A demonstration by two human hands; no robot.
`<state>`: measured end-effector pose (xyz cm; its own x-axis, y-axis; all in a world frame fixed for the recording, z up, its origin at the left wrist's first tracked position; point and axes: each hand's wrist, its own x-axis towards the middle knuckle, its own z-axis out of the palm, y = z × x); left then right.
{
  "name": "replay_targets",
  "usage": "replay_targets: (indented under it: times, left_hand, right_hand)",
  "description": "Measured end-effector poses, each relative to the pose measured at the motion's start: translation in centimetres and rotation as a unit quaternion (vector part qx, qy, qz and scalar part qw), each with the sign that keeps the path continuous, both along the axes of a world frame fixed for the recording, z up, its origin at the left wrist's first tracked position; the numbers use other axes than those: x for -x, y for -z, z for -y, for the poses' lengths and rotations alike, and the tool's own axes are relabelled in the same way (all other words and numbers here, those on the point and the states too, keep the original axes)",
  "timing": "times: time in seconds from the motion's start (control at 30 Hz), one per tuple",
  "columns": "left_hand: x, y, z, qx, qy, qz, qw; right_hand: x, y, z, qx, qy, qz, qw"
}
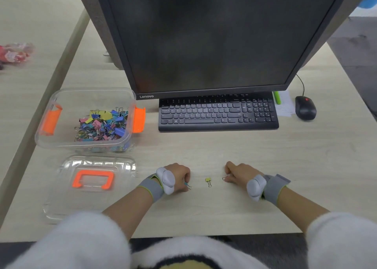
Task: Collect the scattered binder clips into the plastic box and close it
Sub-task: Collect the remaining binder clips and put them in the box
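Most of the collecting looks done. The clear plastic box (65,99) stands on the counter (224,211) just left of the keyboard (218,113), open, with a many-coloured heap of binder clips (104,124) piled toward its keyboard side. Its orange latches (138,117) stick out, unfastened.

Only three clips show outside it, all on the person's side of the keyboard. The left hand (179,177) is curled with its fingertips pinching a small teal clip (188,185) at the counter surface. The right hand (238,172) is curled the same way round a clip whose wire loop (225,178) pokes out; its colour is hidden. A small yellow clip (208,180) lies loose between the two hands, touching neither.

Whether the two pinched clips are lifted or just resting on the counter cannot be told.

Left to do, as I judge it: carry these two to the box, fetch the yellow one, then close up. The clear lid (91,205) with its orange handle (92,172) lies flat, left of the keyboard and nearer the person, not yet on the box.
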<state>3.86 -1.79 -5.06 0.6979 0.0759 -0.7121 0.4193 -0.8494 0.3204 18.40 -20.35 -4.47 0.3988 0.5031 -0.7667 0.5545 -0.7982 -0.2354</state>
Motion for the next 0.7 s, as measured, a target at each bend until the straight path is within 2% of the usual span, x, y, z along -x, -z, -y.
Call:
replay_targets:
  times: [0.13, 0.3, 0.47, 0.7]
  left_hand:
    - [-0.2, -0.2, 0.4, -0.013, -0.007, 0.013, 1.000]
    - [-0.1, 0.1, 0.8, -0.015, -0.048, 0.008, 0.999]
    - [-0.3, 0.2, 1.0, 0.093, -0.189, 0.039, 0.977]
    - [-0.3, 0.5, 0.8, 0.131, -0.288, 0.078, 0.945]
  right_hand:
    - [0.0, -0.3, -0.3, 0.033, -0.019, 0.026, 0.999]
    - [0.7, -0.3, 0.2, -0.017, 0.027, 0.031, 0.999]
    - [2.1, -0.9, -0.3, -0.077, 0.095, -0.024, 0.992]
    - [4.2, -0.8, -2.2, -0.054, 0.023, -0.053, 0.997]
